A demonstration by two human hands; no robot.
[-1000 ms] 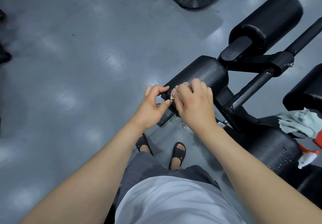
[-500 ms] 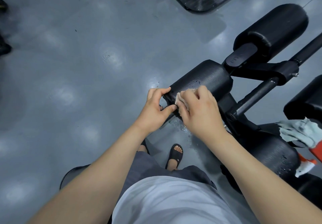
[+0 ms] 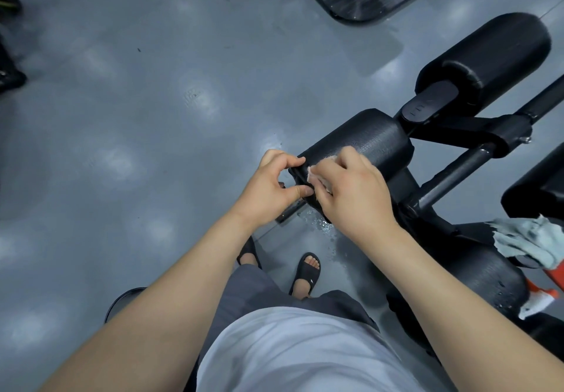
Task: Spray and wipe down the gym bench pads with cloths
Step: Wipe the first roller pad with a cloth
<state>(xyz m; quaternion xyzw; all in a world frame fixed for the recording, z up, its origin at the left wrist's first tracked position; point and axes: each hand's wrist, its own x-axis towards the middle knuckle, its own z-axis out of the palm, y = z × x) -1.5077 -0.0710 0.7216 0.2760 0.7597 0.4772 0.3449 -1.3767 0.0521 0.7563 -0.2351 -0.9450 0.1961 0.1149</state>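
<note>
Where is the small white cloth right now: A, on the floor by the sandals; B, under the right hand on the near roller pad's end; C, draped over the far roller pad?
B: the right hand holds the small white cloth against the end of the near black cylindrical roller pad, which the left hand grips.

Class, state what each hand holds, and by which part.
The right hand grips a small pale cloth, bunched under its fingers, against the roller pad. The left hand pinches that pad's near end rim.
</note>
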